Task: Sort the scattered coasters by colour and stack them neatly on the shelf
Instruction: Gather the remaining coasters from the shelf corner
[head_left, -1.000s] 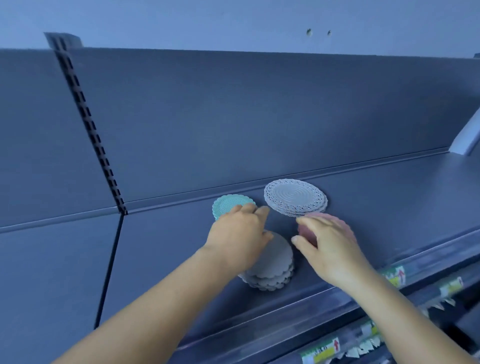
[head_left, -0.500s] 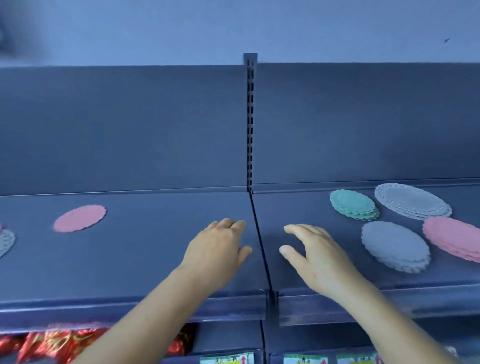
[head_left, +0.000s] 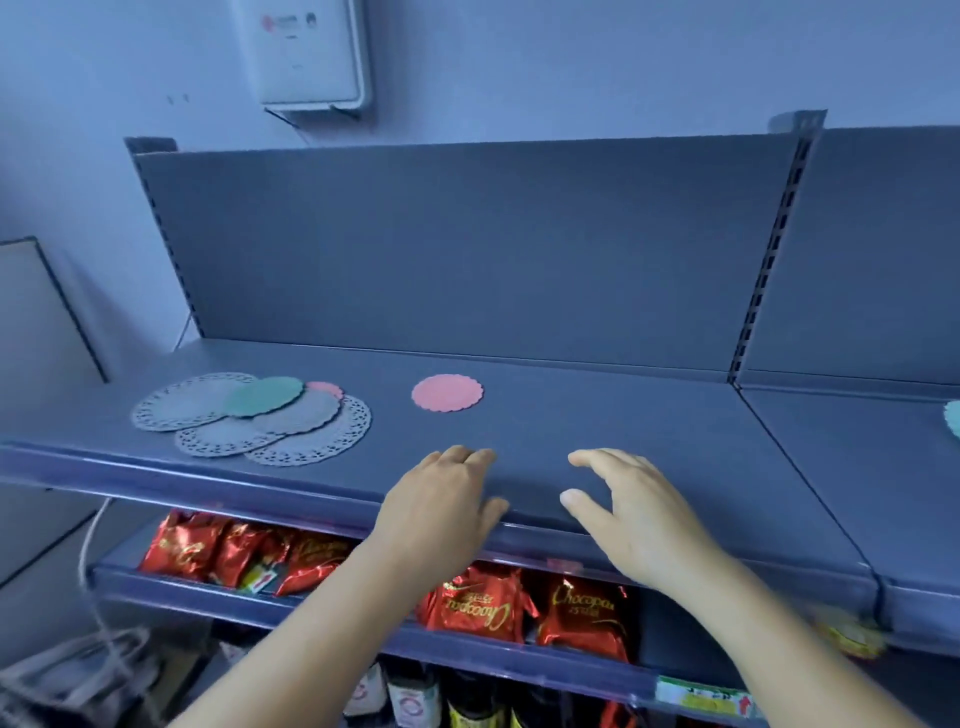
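Note:
A lone pink coaster (head_left: 447, 393) lies flat on the grey shelf (head_left: 597, 415), just beyond my hands. Further left is a loose overlapping heap: several white lace coasters (head_left: 291, 441), a grey coaster (head_left: 301, 413), a teal coaster (head_left: 264, 396) on top and a second pink coaster (head_left: 325, 388) peeking out behind. At the far right edge a sliver of the teal stack (head_left: 953, 425) shows. My left hand (head_left: 441, 504) and my right hand (head_left: 628, 512) hover over the shelf's front edge, fingers relaxed, holding nothing.
An upright slotted post (head_left: 769, 260) divides this bay from the right one. The shelf below holds red snack packets (head_left: 483, 605); bottles (head_left: 410, 696) stand lower still. A white box (head_left: 311, 52) hangs on the wall above. A cable (head_left: 91, 561) dangles at left.
The view has swung left from the sorted stacks to the left bay. Both hands came away from the stacks empty and travelled left with it; the scattered heap is now in sight.

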